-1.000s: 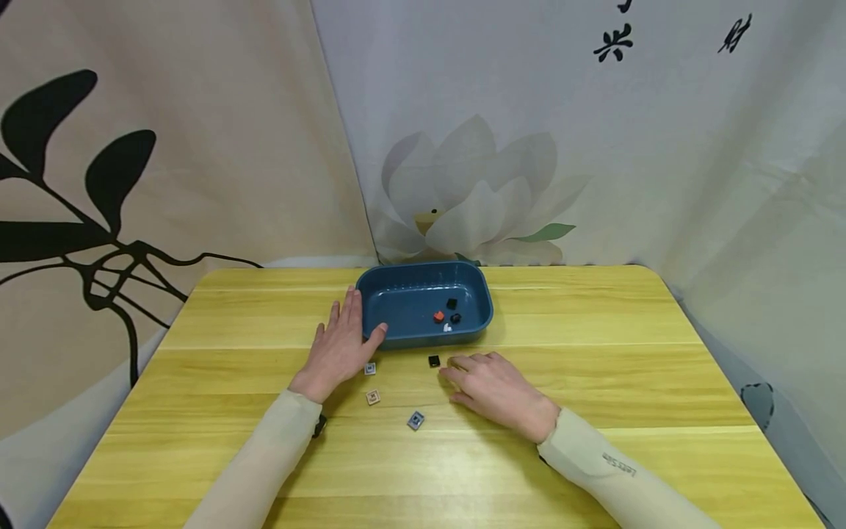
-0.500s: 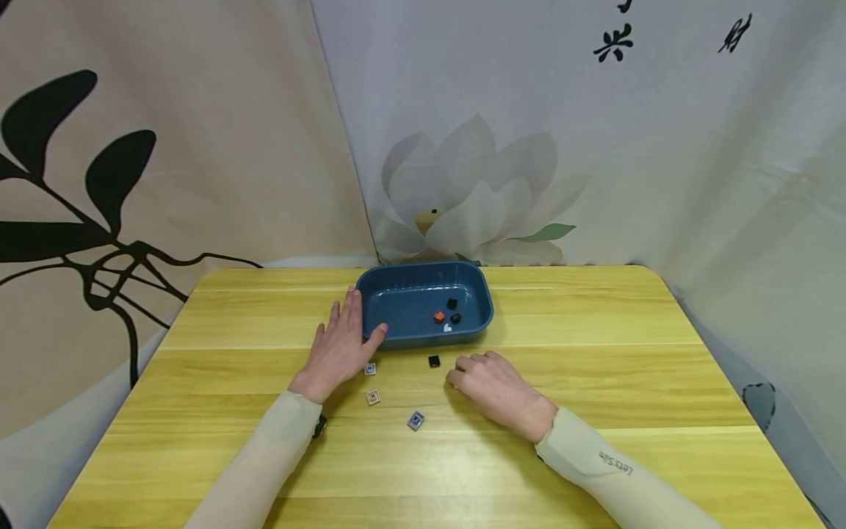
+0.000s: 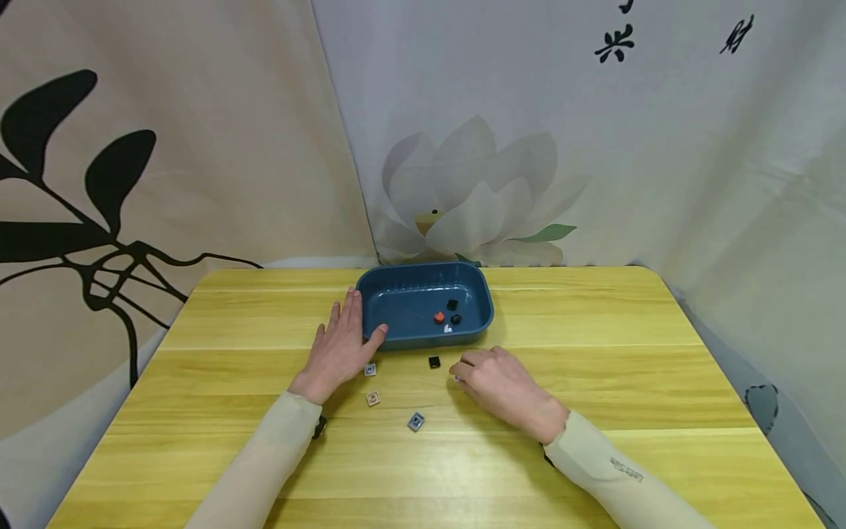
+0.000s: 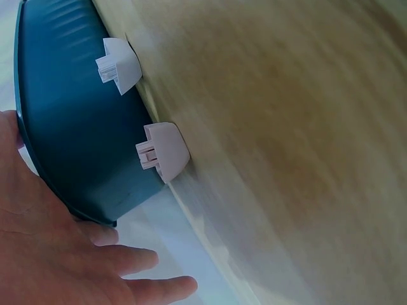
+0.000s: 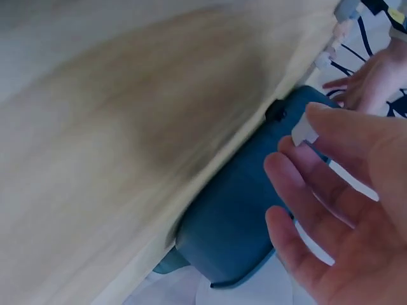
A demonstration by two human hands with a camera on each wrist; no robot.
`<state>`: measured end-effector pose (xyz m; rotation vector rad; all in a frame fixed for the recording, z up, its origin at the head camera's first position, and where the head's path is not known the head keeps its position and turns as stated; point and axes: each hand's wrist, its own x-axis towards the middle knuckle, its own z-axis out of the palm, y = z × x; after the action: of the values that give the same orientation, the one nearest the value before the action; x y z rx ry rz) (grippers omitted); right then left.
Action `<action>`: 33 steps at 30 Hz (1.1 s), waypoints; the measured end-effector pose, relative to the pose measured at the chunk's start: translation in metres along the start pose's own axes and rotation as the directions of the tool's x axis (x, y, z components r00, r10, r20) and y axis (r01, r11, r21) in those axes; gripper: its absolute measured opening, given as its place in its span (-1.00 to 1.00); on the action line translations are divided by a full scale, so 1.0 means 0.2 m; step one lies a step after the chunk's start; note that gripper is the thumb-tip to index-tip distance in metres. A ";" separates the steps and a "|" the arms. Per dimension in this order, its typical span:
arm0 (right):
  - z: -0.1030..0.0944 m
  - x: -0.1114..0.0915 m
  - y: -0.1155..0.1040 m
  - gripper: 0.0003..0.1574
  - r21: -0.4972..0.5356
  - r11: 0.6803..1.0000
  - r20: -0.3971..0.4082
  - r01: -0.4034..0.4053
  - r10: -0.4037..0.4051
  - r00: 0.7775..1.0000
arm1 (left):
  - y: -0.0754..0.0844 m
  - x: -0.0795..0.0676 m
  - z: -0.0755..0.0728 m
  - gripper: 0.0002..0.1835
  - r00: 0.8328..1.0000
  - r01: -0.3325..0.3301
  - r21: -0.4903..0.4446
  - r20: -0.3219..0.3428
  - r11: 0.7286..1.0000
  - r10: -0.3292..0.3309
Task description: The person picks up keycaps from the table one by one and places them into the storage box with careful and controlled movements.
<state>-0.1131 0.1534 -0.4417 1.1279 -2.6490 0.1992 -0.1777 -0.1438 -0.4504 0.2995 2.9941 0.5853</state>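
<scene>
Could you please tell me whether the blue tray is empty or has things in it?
The blue tray is not empty: in the head view, an orange piece and two black pieces lie inside it.

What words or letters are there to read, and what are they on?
"兴", or so it looks: black character on the cloth.
Slanted character, same cloth: too sketchy to read surely.
Top character: cut off by the edge.
Print on the right sleeve: too blurred.
Small square pieces: none readable.
</scene>
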 end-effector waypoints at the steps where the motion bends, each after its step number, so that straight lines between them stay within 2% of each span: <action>1: -0.01 0.00 0.00 -0.89 0.004 1.000 -0.012 -0.003 0.003 1.000 | 0.00 0.00 0.00 0.03 1.000 0.000 0.000 -0.001 1.000 0.000; 8: -0.04 0.03 0.03 -0.81 0.037 0.999 -0.102 -0.036 0.040 0.994 | 0.00 0.00 0.00 0.01 1.000 0.001 -0.006 -0.003 1.000 -0.001; 15: -0.08 0.07 0.07 -0.78 0.061 0.995 -0.201 -0.078 0.088 0.976 | 0.00 0.00 0.00 0.01 1.000 0.003 -0.012 0.002 1.000 -0.003; 23: -0.08 0.14 0.13 -0.74 0.080 0.986 -0.206 -0.147 0.161 0.965 | 0.00 0.00 0.00 0.02 1.000 0.003 -0.005 0.006 1.000 -0.003; 33: -0.07 0.23 0.17 -0.73 0.086 0.980 -0.201 -0.182 0.196 0.960 | 0.00 0.00 0.00 0.03 1.000 0.004 -0.008 0.007 1.000 -0.004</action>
<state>-0.1663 0.1484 -0.4164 0.8201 -2.5742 0.4221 -0.1772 -0.1435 -0.4495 0.2939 2.9841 0.5941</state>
